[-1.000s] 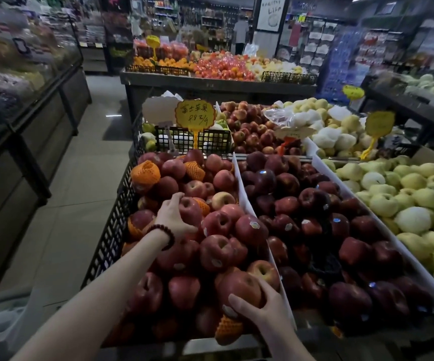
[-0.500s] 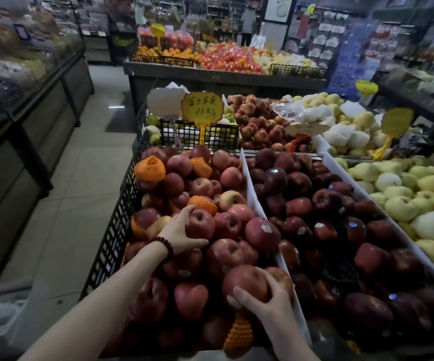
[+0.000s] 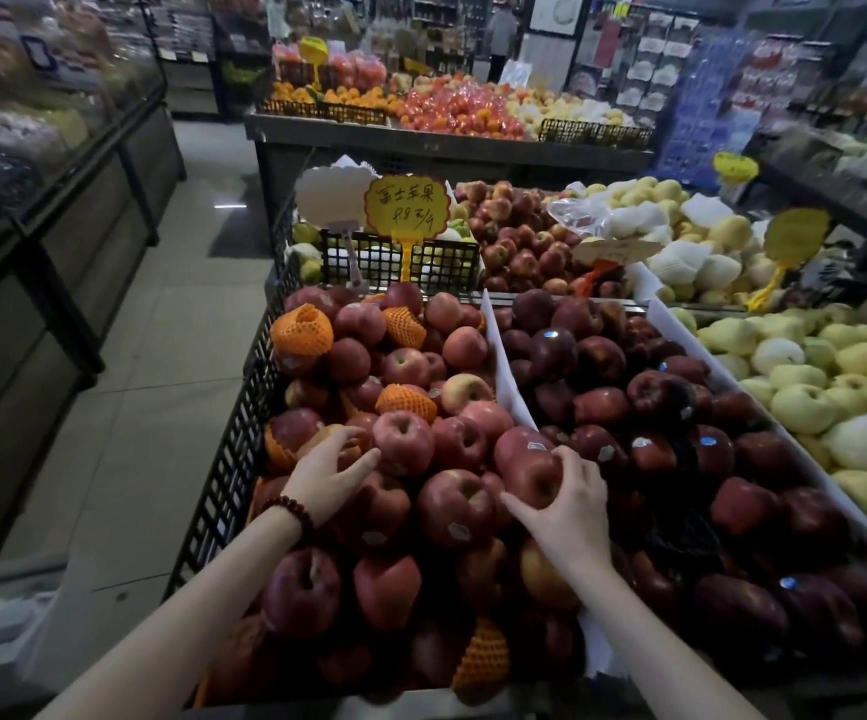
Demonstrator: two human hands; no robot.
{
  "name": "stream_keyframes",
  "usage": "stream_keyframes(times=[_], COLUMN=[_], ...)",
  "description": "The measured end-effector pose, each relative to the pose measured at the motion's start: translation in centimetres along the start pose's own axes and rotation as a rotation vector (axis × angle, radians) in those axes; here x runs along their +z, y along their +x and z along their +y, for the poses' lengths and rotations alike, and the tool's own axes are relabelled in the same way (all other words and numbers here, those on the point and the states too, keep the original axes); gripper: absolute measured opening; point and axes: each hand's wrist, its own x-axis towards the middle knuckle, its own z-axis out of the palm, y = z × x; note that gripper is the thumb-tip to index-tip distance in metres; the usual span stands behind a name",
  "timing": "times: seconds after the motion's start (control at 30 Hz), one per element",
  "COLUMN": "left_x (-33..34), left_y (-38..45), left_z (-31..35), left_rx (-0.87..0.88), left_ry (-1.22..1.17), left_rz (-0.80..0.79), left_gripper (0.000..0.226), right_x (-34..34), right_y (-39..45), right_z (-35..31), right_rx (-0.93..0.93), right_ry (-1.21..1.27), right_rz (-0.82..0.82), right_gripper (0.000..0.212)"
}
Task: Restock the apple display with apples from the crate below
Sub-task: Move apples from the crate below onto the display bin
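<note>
A heaped display of red apples (image 3: 462, 444) fills the left bin, fenced by a black mesh wall (image 3: 233, 459); some apples wear orange foam nets (image 3: 301, 330). My left hand (image 3: 324, 472), with a bead bracelet on the wrist, rests with spread fingers on an apple at the bin's left side, beside a big red apple (image 3: 402, 441). My right hand (image 3: 563, 504) cups a red apple (image 3: 530, 472) on top of the pile near the white divider (image 3: 504, 376). The crate below is out of view.
Right of the divider lie dark red apples (image 3: 654, 402), then pale green apples (image 3: 831, 387). A yellow price sign (image 3: 405, 207) stands behind the bin. A tiled aisle (image 3: 150, 366) runs left, past glass cases (image 3: 31, 163). More fruit tables stand farther back.
My right hand has carried its red apple from the front of the pile up toward the divider. My left hand slid back from the middle apples to the bin's left side. The view tilted down.
</note>
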Motion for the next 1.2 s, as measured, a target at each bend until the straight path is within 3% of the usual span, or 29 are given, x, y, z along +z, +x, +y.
stream_keyframes(times=[0.23,0.4,0.47,0.53,0.67,0.77,0.87,0.97,1.2], left_x=[0.9,2.0,2.0,1.7,1.3,1.7,3.4,6.1,14.6], left_y=[-0.8,-1.5,-1.8,-2.4,-5.1,-7.9,-11.1,-14.5,-21.6], left_z=[1.3,2.0,2.5,3.0,4.6,5.4,5.3,4.1,-3.4], left_rx=[0.047,0.008,0.002,0.022,0.087,0.069,-0.003,-0.01,0.035], left_ry=[-0.02,0.016,0.05,0.078,0.029,-0.095,-0.333,-0.378,-0.409], left_rz=[0.053,0.094,0.127,0.165,0.237,0.235,0.133,0.057,0.027], left_gripper=[0.043,0.049,0.049,0.045,0.03,0.018,0.019,0.022,0.024], right_x=[1.1,0.7,-0.1,-1.4,-3.9,-4.9,-4.3,-2.6,3.2], right_y=[-1.2,-1.6,-1.9,-2.6,-5.2,-7.3,-9.3,-11.5,-19.5], right_z=[0.7,1.0,1.0,0.7,1.0,1.6,2.6,3.9,10.8], right_rx=[-0.142,-0.17,-0.153,-0.181,-0.271,-0.114,0.033,0.068,-0.146], right_ry=[-0.173,-0.264,-0.193,-0.042,0.309,0.525,0.73,0.85,0.885], right_rz=[-0.047,-0.169,-0.175,-0.087,0.112,0.036,-0.087,-0.135,-0.213], right_gripper=[0.085,0.1,0.105,0.096,0.041,0.008,0.014,0.016,0.019])
